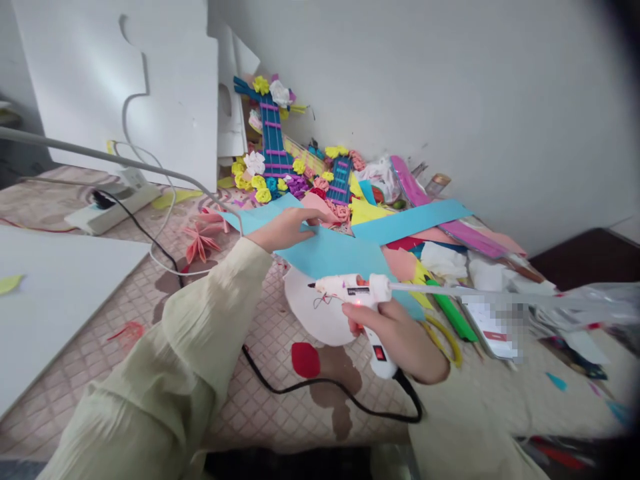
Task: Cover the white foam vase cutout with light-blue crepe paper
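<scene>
My right hand (407,337) is wrapped round the handle of a white hot glue gun (345,288), whose dark nozzle points left. A small red light glows on it, and a long clear glue stick (450,289) runs out of its back. My left hand (287,228) rests over a sheet of light blue paper (335,253), fingers stretched and thumb apart, close to a pink paper piece (320,204). Whether its fingertips touch the pink piece I cannot tell. Under the blue sheet and the gun lies a round white piece (310,310). A red petal shape (305,360) lies nearer me.
Paper guitars with crepe flowers (277,143) lean at the back wall. A power strip (110,208) and large white boards (115,87) stand left. The gun's black cord (320,381) loops in front. Yellow-handled scissors (445,337), a green roll (453,310) and a phone (490,327) lie right.
</scene>
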### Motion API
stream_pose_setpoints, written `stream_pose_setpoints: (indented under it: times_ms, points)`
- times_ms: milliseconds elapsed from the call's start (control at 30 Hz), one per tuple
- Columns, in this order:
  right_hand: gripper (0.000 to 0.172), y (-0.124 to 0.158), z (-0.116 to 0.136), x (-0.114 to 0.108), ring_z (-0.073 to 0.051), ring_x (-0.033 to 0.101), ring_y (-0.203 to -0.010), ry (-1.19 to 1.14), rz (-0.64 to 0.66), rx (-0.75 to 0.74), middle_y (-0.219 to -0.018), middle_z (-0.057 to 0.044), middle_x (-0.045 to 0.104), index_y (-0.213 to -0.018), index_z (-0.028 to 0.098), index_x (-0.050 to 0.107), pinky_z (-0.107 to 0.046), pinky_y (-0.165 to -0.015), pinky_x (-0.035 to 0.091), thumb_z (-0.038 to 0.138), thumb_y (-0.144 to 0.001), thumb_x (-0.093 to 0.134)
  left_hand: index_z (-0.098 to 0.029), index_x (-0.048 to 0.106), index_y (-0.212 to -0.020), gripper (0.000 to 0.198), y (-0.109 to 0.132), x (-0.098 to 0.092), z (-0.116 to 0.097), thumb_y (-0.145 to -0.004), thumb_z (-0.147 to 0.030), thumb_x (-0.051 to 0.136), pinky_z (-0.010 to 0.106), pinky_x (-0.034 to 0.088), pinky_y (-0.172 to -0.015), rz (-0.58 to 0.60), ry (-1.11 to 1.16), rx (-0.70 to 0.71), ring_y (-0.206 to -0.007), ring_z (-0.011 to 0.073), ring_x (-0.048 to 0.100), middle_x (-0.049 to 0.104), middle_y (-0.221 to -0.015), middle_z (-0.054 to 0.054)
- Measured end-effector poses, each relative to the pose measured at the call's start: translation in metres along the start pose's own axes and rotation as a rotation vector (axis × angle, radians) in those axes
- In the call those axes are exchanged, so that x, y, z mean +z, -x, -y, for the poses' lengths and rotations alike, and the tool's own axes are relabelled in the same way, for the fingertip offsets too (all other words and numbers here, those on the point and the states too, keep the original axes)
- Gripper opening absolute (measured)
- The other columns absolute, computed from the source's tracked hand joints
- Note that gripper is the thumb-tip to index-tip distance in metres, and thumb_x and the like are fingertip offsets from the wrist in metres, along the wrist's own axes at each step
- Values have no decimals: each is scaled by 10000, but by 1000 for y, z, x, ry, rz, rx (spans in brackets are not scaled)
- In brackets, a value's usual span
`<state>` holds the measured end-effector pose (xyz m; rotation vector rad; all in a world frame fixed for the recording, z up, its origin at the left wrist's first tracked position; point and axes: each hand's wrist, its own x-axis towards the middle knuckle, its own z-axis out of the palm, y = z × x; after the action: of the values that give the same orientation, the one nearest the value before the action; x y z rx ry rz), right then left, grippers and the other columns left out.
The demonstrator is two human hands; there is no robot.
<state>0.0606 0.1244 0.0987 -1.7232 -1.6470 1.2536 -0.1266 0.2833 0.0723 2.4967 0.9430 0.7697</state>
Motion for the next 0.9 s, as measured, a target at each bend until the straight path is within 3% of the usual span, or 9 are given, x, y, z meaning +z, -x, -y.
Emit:
stream_pose_setpoints:
  times_ms: [167,467,900]
  points:
    - [302,-26,5,9,-113,477,-549,0,37,-78,-509,23,501,-489,179,481,-238,-576,349,357,-732,491,-206,552,-1090,376,0,3,3,-723,-153,491,260,419,-754,7,-31,-33,-841,148,562,615,-931,36]
    - [289,-66,3,24,-124,499,-505,31,35,-63,-470,8,517,-475,178,508,-240,-534,367,367,-693,503,-215,527,-1116,396,2,3,8,-729,-159,465,263,413,-768,21,-28,-28,-841,145,561,619,-937,29]
    - [307,-80,-3,28,-123,494,-490,63,27,-39,-453,6,513,-451,174,503,-246,-527,355,377,-681,510,-160,532,-1111,422,2,0,8,-717,-47,433,251,433,-778,90,-44,-55,-874,149,575,631,-961,60]
